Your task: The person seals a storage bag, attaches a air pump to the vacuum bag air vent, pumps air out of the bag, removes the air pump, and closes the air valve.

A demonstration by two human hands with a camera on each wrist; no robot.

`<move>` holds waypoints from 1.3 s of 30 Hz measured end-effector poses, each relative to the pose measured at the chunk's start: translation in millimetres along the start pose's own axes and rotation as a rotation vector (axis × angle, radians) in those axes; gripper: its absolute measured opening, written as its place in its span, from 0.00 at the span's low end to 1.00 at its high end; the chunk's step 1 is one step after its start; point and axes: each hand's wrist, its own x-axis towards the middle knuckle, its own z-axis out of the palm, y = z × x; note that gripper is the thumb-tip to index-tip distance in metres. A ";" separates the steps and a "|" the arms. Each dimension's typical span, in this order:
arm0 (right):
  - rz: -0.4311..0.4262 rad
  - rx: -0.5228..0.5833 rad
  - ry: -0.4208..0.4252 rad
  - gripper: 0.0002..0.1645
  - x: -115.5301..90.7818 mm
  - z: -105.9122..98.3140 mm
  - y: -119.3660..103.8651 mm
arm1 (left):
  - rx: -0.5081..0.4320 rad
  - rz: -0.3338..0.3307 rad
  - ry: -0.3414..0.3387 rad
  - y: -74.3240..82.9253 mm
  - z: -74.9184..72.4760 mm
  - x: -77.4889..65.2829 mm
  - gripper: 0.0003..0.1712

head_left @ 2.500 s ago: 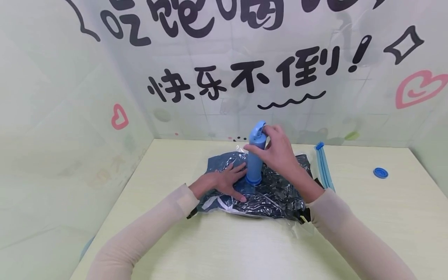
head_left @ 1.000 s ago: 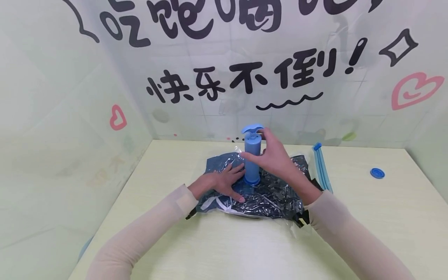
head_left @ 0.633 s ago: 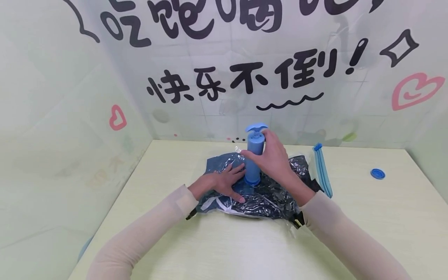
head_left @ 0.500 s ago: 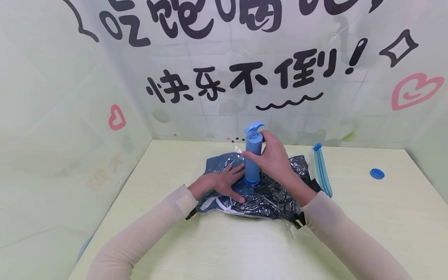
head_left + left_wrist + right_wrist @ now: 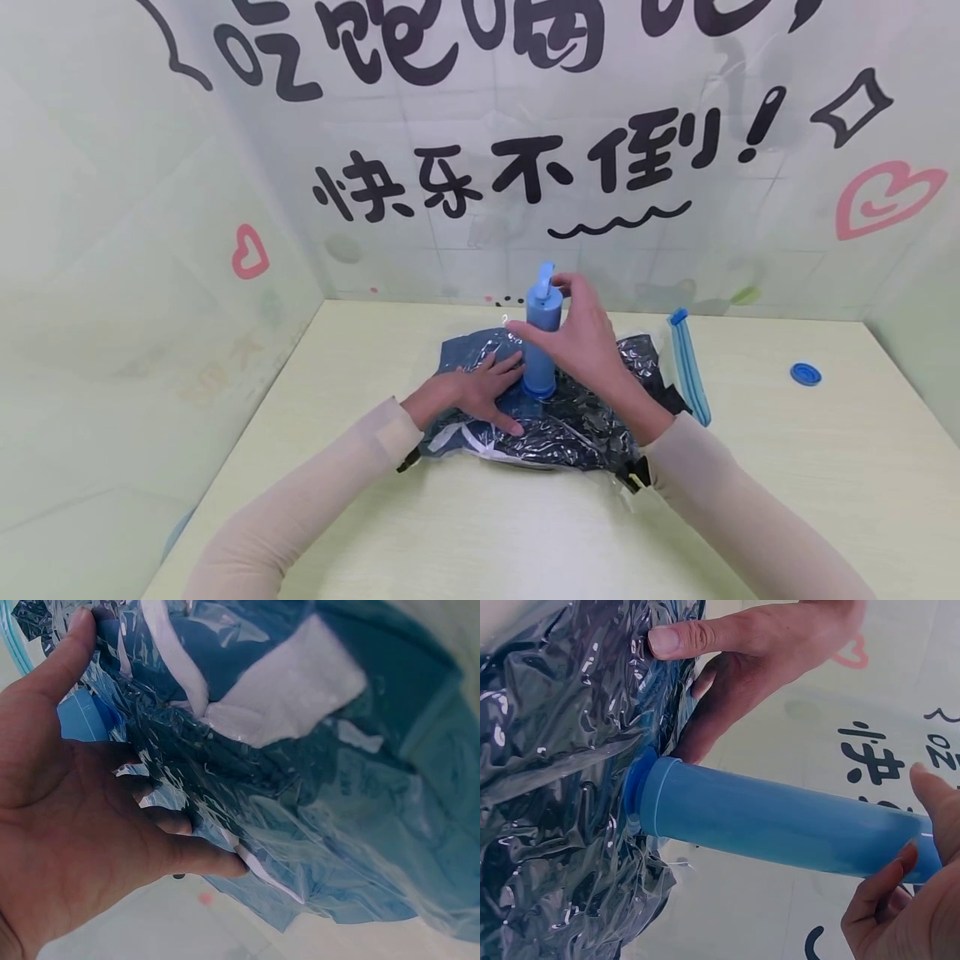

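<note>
A blue hand pump [image 5: 542, 350] stands upright on a clear vacuum storage bag [image 5: 577, 442] packed with dark, crumpled fabric. My right hand [image 5: 588, 333] holds the pump near its top, thumb at the front and fingers behind. The pump's light-blue handle [image 5: 545, 282] sits down close to the barrel, seen nearly edge-on. My left hand [image 5: 483, 392] lies spread on the bag, left of the pump base. In the right wrist view, the pump's lower end [image 5: 667, 796] meets a blue valve ring [image 5: 637, 787] on the film. White strips [image 5: 292, 690] show through the plastic in the left wrist view.
A round blue valve cap [image 5: 806, 373] lies on the table [image 5: 765, 500] to the right. The bag's blue zip edge with its slider [image 5: 678, 317] sticks out at the right. A printed wall sheet [image 5: 465, 275] stands behind the table.
The pump handle has turned from broadside to nearly edge-on over the last second. My right hand has shifted slightly around the pump top; my left hand stays on the bag.
</note>
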 end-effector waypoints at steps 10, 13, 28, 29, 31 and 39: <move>0.050 -0.074 0.014 0.42 3.2 -0.6 -3.0 | -0.001 0.001 -0.010 0.1 -0.2 0.1 0.61; 0.042 -0.071 -0.004 0.41 2.5 -4.3 -4.0 | 0.001 -0.004 -0.009 0.1 0.0 0.1 0.61; -0.019 0.138 -0.356 0.35 15.6 -32.0 -0.9 | 0.001 -0.025 -0.003 -0.2 0.8 1.9 0.61; 0.000 0.135 -0.348 0.35 15.5 -31.1 0.0 | 0.003 -0.025 -0.005 -0.4 0.7 2.0 0.61; 0.054 0.110 -0.315 0.41 13.4 -26.3 1.1 | 0.006 -0.024 -0.005 -1.0 0.6 2.0 0.61; 0.089 -0.008 -0.101 0.56 2.3 0.4 -2.8 | -0.011 -0.015 -0.024 -1.0 -0.1 1.8 0.61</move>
